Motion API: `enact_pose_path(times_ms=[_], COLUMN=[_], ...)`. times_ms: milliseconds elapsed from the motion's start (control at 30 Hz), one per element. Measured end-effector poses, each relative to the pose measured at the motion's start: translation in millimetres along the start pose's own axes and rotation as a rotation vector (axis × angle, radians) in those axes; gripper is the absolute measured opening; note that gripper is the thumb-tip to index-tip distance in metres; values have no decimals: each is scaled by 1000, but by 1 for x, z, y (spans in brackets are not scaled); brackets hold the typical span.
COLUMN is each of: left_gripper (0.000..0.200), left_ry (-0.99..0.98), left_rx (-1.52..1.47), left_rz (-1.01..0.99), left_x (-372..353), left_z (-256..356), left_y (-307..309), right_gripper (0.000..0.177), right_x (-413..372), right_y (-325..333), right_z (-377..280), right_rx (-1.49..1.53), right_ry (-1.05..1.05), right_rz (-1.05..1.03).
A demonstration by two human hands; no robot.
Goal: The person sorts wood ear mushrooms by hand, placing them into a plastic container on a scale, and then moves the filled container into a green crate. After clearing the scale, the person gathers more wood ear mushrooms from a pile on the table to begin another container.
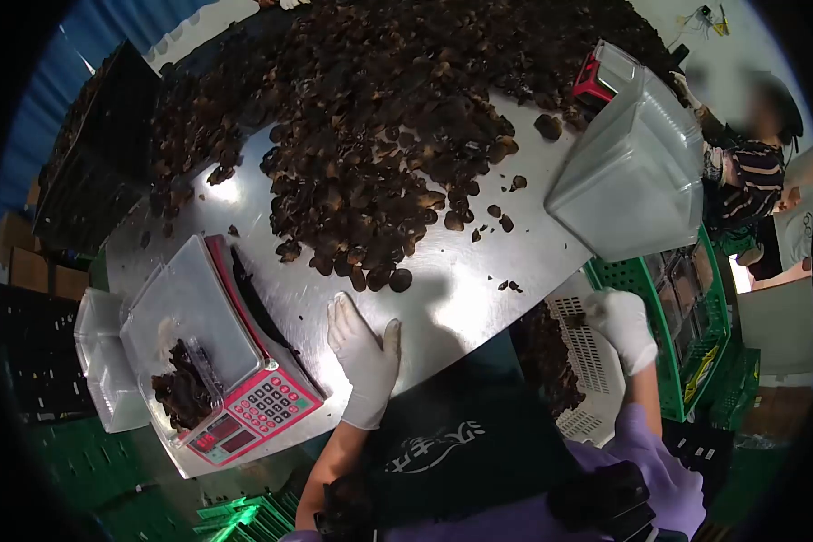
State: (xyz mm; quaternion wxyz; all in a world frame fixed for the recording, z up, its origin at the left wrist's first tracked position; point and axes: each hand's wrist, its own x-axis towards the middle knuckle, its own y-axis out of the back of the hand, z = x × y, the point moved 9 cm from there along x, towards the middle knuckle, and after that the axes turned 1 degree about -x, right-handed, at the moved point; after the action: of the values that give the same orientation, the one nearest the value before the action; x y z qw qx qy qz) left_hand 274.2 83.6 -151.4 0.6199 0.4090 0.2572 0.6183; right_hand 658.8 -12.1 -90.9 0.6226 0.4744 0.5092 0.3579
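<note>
The left hand point(363, 361) lies flat on the worktop point(479, 271), grip spread open and empty, nearer the mushroom pile point(379, 172) just beyond its fingertips. The right hand point(621, 327) reaches into the white basket point(583, 350); its grip is unclear.

A clear tub point(185, 298) rests on the red scale point(266, 404)

left hand point(363, 361): white glove
right hand point(621, 327): white glove
mushrooms point(379, 135): dark brown to black
bench point(461, 271): shiny silver-grey
scale point(262, 402): red body, white keys, red digits
crate point(686, 361): bright green
basket point(587, 352): white
sleeve point(646, 452): pale purple
apron point(452, 452): black, white lettering
tub point(637, 172): cloudy clear plastic
co-worker's top point(754, 176): dark with light stripes
</note>
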Motion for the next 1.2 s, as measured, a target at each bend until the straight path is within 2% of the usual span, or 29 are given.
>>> enact_pose_path(times_ms=[67,100,167,200,300,333,367,433,500,567,600,633,667,700,733,767,800,833,900,933,1000,1033,1100,1133,1200], left_gripper=[89,90,90,90,88,87,87,75,70,53,45,29,29,23,18,11,11,10,11,9,12,12,25,25,38], left_ry=[-55,-65,-99,-140,-133,-136,-131,-158,-181,-168,-159,-177,-176,-171,-166,-218,-220,-255,-259,-147,300,306,609,614,626], left_rx=[82,100,98,89,92,62,70,56,45,165,225,368,372,400,428,414,419,255,-52,-225,-789,-783,-1440,-1437,-1605], left_rz=[3,1,-3,-1,3,11,18,32,37,-10,-33,10,13,-33,-81,32,32,103,176,130,-186,-177,-320,-311,-240], left_x=[1,2,1,0,-2,-2,-2,2,12,30,39,47,54,60,62,59,57,53,41,35,13,7,-14,-14,-4], left_z=[6,10,15,19,20,20,19,22,27,31,32,34,33,31,28,36,38,46,49,41,-9,-12,-5,-6,-5], left_y=[-2,-1,-2,-3,-2,0,3,8,9,0,-4,-8,-12,-18,-22,-12,-4,14,37,39,-10,-8,-27,-24,-17], right_gripper=[31,30,28,27,37,39,40,39,27,21,18,16,19,19,18,19,20,23,27,26,25,24,22,20,20], right_x=[-20,-21,-8,7,50,65,83,117,142,149,146,140,126,117,103,85,74,47,21,15,5,9,19,25,38], right_y=[12,22,52,46,49,48,48,38,26,18,20,24,35,36,38,46,37,54,36,13,11,12,19,30,45], right_z=[9,-1,-44,-59,-141,-164,-185,-216,-227,-220,-207,-195,-185,-172,-162,-150,-130,-114,-74,-44,-26,-28,-50,-77,-134], right_rx=[-20,-60,245,342,749,744,748,672,708,716,936,1158,1112,1221,1343,1262,1205,881,505,401,90,244,451,505,621], right_ry=[-39,-25,71,90,384,380,467,480,436,399,364,327,314,329,258,269,254,403,232,164,33,28,78,134,375], right_rz=[50,144,280,326,480,464,607,641,544,513,499,478,512,532,325,229,158,376,146,201,260,288,371,427,543])
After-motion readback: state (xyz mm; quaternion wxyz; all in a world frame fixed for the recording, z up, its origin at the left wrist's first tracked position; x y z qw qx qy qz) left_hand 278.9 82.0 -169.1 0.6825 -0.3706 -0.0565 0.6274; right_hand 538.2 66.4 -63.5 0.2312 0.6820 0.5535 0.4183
